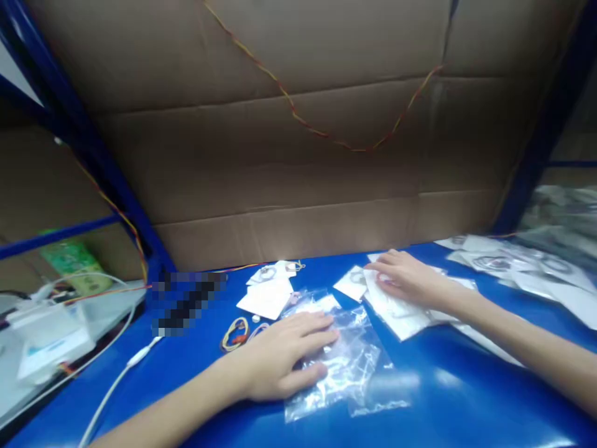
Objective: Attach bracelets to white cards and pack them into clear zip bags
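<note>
My left hand (291, 354) lies flat with its fingers stretched out over a spread of clear plastic bags (349, 361). To the right, my right hand (403, 277) rests on a pile of white packets (396, 317), its fingers reaching left; the fingertips are partly blurred and I cannot see anything gripped. A single packet (352, 283) lies just left of that pile. White cards (268, 297) sit beyond my left hand. Close to its wrist is a small coil of yellow wire (236, 334) with a red-orange part.
More packets with dark coiled cables (499, 261) are heaped at the far right. A white cable (112, 389) runs to a pixelated dark object (191, 305) on the left. Cardboard (298, 186) backs the blue table (466, 398). Blue posts (112, 180) stand at both sides.
</note>
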`<state>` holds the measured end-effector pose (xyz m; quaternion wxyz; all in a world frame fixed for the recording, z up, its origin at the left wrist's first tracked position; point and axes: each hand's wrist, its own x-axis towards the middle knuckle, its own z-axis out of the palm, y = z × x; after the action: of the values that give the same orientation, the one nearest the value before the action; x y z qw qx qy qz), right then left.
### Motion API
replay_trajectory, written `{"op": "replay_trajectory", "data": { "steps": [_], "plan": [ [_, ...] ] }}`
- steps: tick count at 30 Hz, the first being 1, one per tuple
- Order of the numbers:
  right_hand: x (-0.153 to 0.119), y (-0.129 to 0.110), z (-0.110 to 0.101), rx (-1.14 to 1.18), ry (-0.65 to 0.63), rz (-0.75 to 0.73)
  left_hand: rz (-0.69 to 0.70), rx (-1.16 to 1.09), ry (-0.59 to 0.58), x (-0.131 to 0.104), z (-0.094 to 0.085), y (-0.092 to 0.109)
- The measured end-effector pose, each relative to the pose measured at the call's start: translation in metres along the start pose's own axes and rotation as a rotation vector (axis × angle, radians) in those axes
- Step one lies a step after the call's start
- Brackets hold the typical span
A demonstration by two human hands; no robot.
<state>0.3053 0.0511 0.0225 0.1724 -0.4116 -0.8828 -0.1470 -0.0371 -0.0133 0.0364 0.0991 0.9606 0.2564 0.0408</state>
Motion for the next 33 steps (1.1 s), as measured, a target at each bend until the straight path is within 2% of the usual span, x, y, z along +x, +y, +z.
{"op": "replay_trajectory", "data": {
  "steps": [5,12,22,33],
  "plan": [
    [0.001,0.006,0.001,0.034,0.059,-0.054,-0.002,-0.002,0.006,-0.001,0.001,-0.001],
    [-0.001,0.000,-0.002,0.083,0.017,-0.013,0.008,-0.017,0.020,-0.001,0.000,0.000],
    [0.004,-0.001,-0.010,0.063,0.173,0.003,0.014,-0.032,0.021,-0.001,0.001,-0.002],
    [0.004,-0.012,-0.009,0.127,0.072,0.079,0.006,-0.023,0.012,-0.001,0.001,-0.002]
  ]
}}
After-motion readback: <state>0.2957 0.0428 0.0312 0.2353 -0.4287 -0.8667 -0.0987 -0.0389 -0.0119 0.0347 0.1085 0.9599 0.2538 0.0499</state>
